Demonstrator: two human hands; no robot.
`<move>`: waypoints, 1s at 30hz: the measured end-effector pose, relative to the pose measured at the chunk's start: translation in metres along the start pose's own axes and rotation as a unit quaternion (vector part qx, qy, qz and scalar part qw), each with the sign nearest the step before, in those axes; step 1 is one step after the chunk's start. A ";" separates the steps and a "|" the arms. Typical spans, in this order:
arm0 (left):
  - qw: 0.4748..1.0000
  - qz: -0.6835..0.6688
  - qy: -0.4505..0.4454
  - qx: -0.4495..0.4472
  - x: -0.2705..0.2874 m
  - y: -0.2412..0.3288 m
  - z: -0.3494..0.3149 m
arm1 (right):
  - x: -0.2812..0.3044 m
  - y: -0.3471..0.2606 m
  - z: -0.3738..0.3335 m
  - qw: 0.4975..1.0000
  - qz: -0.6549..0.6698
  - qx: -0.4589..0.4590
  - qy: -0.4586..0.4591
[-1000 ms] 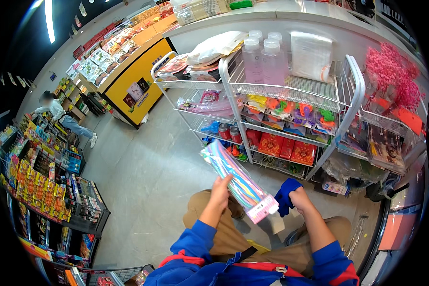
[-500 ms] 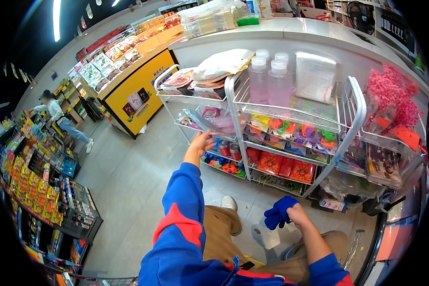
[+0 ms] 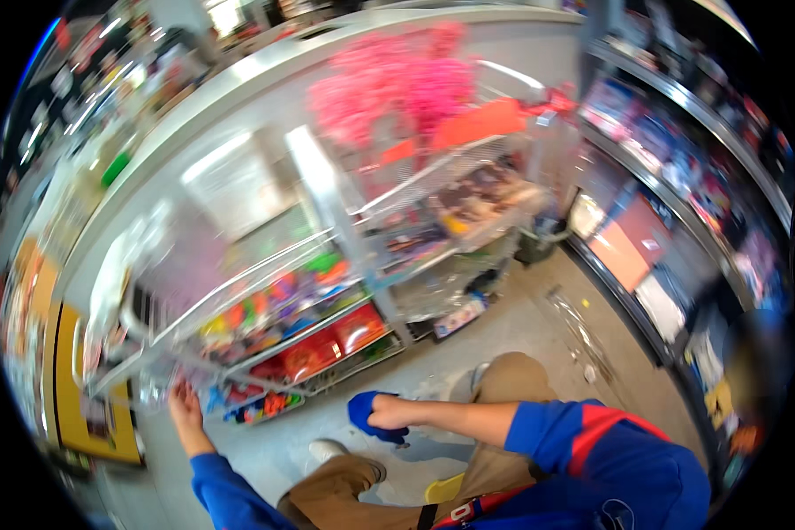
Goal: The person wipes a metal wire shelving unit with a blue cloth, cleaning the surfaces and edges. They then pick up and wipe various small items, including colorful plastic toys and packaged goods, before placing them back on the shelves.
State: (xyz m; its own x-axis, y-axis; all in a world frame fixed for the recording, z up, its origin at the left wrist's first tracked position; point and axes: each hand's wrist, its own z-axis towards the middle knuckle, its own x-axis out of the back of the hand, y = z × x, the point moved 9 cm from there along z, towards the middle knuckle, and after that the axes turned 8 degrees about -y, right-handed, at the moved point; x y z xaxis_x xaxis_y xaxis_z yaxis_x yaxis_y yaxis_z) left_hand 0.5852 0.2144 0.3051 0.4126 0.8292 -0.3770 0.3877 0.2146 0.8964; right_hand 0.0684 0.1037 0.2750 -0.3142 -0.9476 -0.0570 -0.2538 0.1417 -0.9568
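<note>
My right hand [image 3: 392, 412] is closed around a bunched blue glove [image 3: 367, 411], held low over the floor in front of my knees. Its arm, in a blue and red sleeve, crosses from the right. My left hand [image 3: 184, 405] is raised beside the lower left end of the white wire rack [image 3: 265, 279], fingers loosely stretched out with nothing seen in them. Blur hides whether it touches the rack. On the rack are smeared clear bottles [image 3: 172, 265], a white plastic bag stack [image 3: 238, 185], colourful small toys [image 3: 283, 291] and red packets [image 3: 336, 340].
Behind the rack runs a pale counter [image 3: 194, 106]. Pink dried flowers [image 3: 397, 84] stand in another wire basket. Dark metal shelves [image 3: 698, 194] with goods line the right side. Thin clear wrapping [image 3: 574, 327] lies on the floor. A yellow stand [image 3: 97, 397] is at the far left.
The view has swung right, bringing the dark shelves in and pushing the rack leftward. My right hand still holds the blue glove; my left hand stays by the rack's left part.
</note>
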 end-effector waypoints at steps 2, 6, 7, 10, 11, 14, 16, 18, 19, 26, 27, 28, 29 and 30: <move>0.995 0.058 -0.061 0.048 -0.051 0.000 -0.018 | 0.005 -0.001 -0.001 0.999 -0.019 0.035 0.002; 0.923 0.376 -0.077 0.033 -0.089 0.010 -0.074 | 0.011 -0.026 -0.019 0.998 -0.039 0.049 0.023; 0.928 0.365 -0.072 0.019 -0.087 0.009 -0.083 | 0.014 -0.035 -0.024 0.997 -0.044 0.054 0.034; 0.931 0.340 -0.129 -0.020 -0.085 -0.016 -0.116 | 0.015 -0.037 -0.027 0.996 -0.041 0.082 0.021; 0.923 0.346 -0.170 -0.008 -0.092 -0.033 -0.133 | 0.014 -0.032 -0.026 0.997 -0.019 0.073 0.014; 0.875 0.387 -0.284 0.058 -0.135 -0.099 -0.217 | 0.008 -0.009 -0.016 0.998 0.025 0.061 -0.006; 0.850 0.373 -0.371 0.001 -0.210 -0.126 -0.309 | 0.001 0.009 -0.004 0.997 0.028 0.069 -0.020; 0.816 0.351 -0.459 0.011 -0.198 -0.174 -0.332 | -0.005 -0.037 -0.027 0.989 0.042 0.143 -0.013; 0.778 0.418 -0.466 -0.059 -0.211 -0.183 -0.343 | -0.003 -0.030 -0.024 0.985 0.031 0.167 -0.017; 0.843 0.429 -0.259 -0.198 -0.213 -0.127 -0.342 | 0.013 -0.073 -0.043 0.912 -0.087 0.390 0.090; 0.833 0.428 -0.275 -0.215 -0.223 -0.119 -0.347 | 0.020 -0.073 -0.051 0.883 -0.109 0.430 0.152; 0.826 0.421 -0.300 -0.226 -0.232 -0.112 -0.348 | 0.019 -0.077 -0.049 0.863 -0.229 0.413 0.178; 0.811 0.428 -0.338 -0.211 -0.246 -0.109 -0.353 | 0.024 -0.067 -0.042 0.911 -0.093 0.373 0.147; 0.793 0.441 -0.374 -0.193 -0.253 -0.103 -0.360 | 0.007 -0.069 -0.025 0.932 -0.216 0.280 0.079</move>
State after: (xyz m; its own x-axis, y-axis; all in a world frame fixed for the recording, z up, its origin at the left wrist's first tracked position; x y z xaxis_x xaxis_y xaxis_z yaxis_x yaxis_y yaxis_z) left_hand 0.1440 0.1682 0.3918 0.8121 0.2374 0.5331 -0.5453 -0.0168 0.8381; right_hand 0.0613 0.0946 0.3478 -0.4353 -0.8214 0.3687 0.1158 -0.4572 -0.8818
